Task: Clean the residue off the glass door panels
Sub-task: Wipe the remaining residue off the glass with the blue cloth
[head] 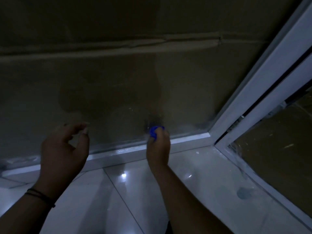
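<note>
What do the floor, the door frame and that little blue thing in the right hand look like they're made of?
Floor: probably glazed tile, glossy, with light glints and grout lines. Door frame: smooth white, painted metal or plastic; can't tell which. Blue thing gripped in the right hand: crumpled, possibly cloth or scrubber; too dim to tell.

A glass panel (pixel 118 73) fills the upper frame, its frame rail (pixel 185 138) below; floor tiles (pixel 138 191) lie at the bottom; a second panel (pixel 273 146) sits lower right.

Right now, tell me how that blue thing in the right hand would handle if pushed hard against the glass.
The blue scrubber looks small and crumpled in the right hand, so probably soft, light and squashable. Against the smeared glass panel it may slide rather than grip.
</note>
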A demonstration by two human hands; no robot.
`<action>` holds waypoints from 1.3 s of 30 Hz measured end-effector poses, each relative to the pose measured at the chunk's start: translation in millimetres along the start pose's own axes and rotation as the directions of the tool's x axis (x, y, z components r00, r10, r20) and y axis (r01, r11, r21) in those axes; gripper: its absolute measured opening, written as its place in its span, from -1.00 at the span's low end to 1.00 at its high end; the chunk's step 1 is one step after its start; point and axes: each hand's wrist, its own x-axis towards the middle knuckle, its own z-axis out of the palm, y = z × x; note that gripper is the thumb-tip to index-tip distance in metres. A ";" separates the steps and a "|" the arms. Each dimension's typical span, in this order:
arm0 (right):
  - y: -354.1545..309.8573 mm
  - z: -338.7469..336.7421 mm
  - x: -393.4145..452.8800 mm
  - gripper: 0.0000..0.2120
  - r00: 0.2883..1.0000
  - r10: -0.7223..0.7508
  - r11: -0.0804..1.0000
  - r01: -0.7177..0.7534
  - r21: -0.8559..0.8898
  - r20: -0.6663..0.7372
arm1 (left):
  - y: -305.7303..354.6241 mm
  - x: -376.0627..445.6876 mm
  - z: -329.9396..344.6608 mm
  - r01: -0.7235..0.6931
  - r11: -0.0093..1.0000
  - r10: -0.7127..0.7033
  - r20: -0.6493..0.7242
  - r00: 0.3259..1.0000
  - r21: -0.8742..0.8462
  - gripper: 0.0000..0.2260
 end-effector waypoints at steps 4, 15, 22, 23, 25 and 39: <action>-9.1 -2.8 -6.4 -0.88 0.983 -0.006 0.988 -0.022 0.151 0.181 | -9.6 -2.9 -8.6 0.026 1.000 -0.025 -0.022 0.999 0.003 -0.79; 20.8 -49.3 50.8 -0.86 0.969 0.214 0.973 -0.223 -0.067 -0.125 | -35.4 -2.2 -37.6 0.101 0.995 -0.102 -0.065 0.993 -0.025 -0.79; -26.8 28.7 -18.7 -0.85 0.999 0.004 0.999 -0.002 -0.042 0.043 | -56.3 -12.9 -55.6 0.195 0.980 -0.197 -0.076 0.977 -0.027 -0.89; -34.3 39.9 -26.3 -0.82 0.996 0.018 0.999 -0.016 -0.033 0.085 | -59.1 -14.2 -58.2 0.206 0.978 -0.207 -0.073 0.976 -0.023 -0.89; -50.1 59.3 -40.7 -0.76 0.984 0.058 0.998 -0.055 -0.024 0.167 | -64.5 -16.2 -63.8 0.220 0.976 -0.219 -0.067 0.973 0.000 -0.88; -67.2 33.6 -36.2 -0.88 0.992 0.111 0.992 -0.114 0.046 0.057 | -99.9 -25.2 -78.3 0.297 0.955 -0.296 -0.119 0.948 -0.013 -0.84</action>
